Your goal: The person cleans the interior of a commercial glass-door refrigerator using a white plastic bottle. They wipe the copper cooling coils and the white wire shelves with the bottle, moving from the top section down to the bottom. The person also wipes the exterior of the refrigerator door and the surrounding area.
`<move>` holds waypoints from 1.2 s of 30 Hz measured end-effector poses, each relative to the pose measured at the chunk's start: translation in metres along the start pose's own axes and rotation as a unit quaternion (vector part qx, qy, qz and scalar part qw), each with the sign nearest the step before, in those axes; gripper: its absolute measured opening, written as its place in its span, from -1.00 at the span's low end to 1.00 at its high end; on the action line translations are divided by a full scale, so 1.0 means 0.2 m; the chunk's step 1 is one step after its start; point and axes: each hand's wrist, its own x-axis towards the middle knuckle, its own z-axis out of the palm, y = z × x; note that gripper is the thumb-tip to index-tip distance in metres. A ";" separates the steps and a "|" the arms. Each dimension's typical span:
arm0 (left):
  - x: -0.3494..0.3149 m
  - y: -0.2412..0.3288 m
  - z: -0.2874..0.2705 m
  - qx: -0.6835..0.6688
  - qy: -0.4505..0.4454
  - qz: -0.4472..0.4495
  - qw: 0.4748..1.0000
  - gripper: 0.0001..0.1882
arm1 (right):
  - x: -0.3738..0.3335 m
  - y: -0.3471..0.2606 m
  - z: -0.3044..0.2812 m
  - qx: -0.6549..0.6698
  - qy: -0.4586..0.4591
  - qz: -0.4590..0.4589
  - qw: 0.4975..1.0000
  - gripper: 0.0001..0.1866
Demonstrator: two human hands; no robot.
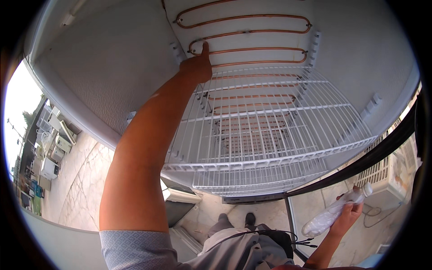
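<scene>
Count two bare hands (195, 66), one left, one right. Tally one plastic bottle (330, 215), one refrigerator cabinet (360, 49) and one patterned sleeve (137, 247). Log at least two white wire shelves (252, 166), stacked; can't rule out more lower down. Log one run of copper tubing (252, 31) bent into many loops, too fine to count toward the bottom. Add at least three notched shelf supports (316, 42), two feet (250, 219), and at least one louvred unit (392, 180). Mark white appliances (49, 168) at left as several, too small to count.
</scene>
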 end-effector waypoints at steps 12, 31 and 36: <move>0.04 -0.03 0.01 -0.072 0.076 -0.052 0.993 0.05 | 0.00 -0.01 0.01 -0.008 0.010 0.002 1.000 -0.11; -0.01 0.05 0.04 0.019 0.088 -0.021 0.996 -0.03 | -0.01 -0.02 0.00 -0.015 0.002 -0.002 1.000 -0.14; 0.04 0.00 0.01 -0.017 0.091 -0.043 0.995 0.02 | -0.02 -0.02 -0.03 -0.024 0.002 -0.004 1.000 -0.14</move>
